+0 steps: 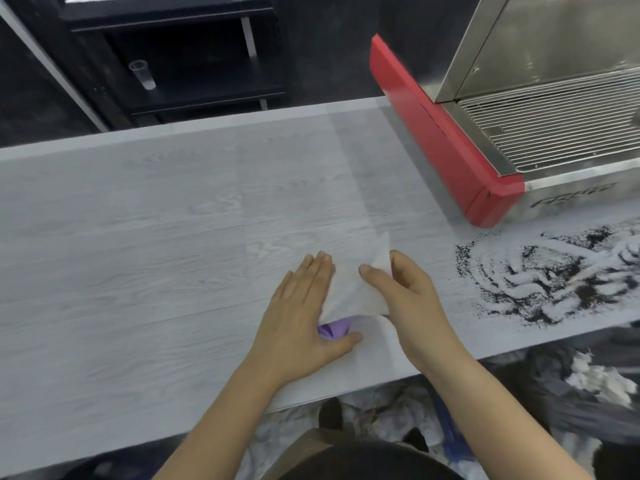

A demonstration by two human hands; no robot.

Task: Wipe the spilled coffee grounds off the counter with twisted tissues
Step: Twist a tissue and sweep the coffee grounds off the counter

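Between the two hands, on the counter point(138, 209), lies the tissue point(349, 289), a thin white sheet spread flat with one corner lifted. The left hand point(301, 317) rests palm down on its left edge, fingers straight and together, pinning it without gripping; a small purple item point(334, 330), which I cannot identify, sits under that hand's thumb at the near edge of the sheet. The right hand point(405, 299) is half curled, its thumb and forefinger closed lightly on the raised right part of the sheet, the other fingers loose.

Judgement on handling: the tissue is very light, limp and easily torn, with no stiffness of its own. It will slide on the smooth counter unless one side stays pinned. It should be taken at opposite edges or corners and rolled gently, since a hard pull would likely rip it. Once twisted it should be firmer and can be held at its middle or one end.

Well to the right of the right hand, the grounds point(543, 282) lie smeared across the counter in dark streaks, reaching its near edge. They look dry and loose, so a careless sweep could push them over. Beyond them stands the machine point(450, 143), with red side and steel tray. No wiping has begun; the step in hand appears to be shaping the tissue.
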